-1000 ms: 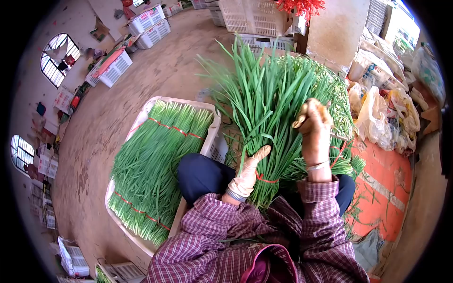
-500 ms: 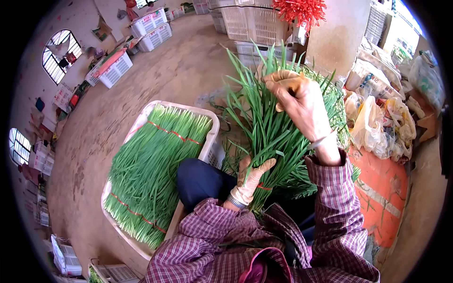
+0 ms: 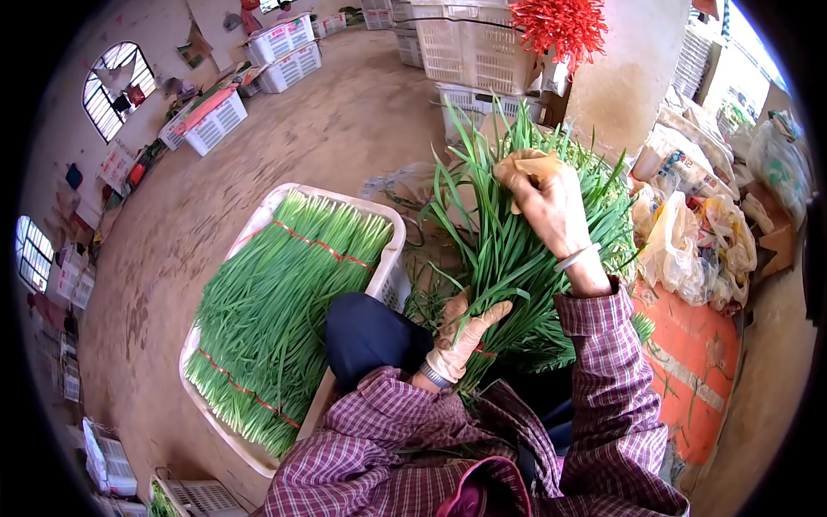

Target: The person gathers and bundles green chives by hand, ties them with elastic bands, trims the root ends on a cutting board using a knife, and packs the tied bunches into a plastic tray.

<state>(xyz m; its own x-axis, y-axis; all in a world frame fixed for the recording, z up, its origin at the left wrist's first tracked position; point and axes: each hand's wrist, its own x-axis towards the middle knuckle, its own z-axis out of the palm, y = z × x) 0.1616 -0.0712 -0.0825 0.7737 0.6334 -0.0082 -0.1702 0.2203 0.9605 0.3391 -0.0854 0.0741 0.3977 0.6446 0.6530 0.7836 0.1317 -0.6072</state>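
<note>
A bundle of long green leafy stalks (image 3: pixel 504 241) stands over my lap, a red band round its lower part. My left hand (image 3: pixel 461 339), in a worn tan glove, is wrapped round the bundle near that band, thumb raised. Higher up, my right hand (image 3: pixel 538 185) is closed at the leaves, its fingers curled; what they pinch is too small to make out. To the left, a white crate (image 3: pixel 394 250) holds several bundles (image 3: pixel 284 302) tied with red bands.
Loose greens (image 3: pixel 603 194) lie beyond the bundle. Stacked white crates (image 3: pixel 461 52) and a red tassel (image 3: pixel 564 26) are ahead. Plastic bags (image 3: pixel 680 246) lie at the right by an orange mat (image 3: pixel 689 370). My knee (image 3: pixel 370 340) is beside the crate.
The view has shifted slightly. My right hand has moved a little lower along the leaves, while my left hand still holds the bundle's lower part.
</note>
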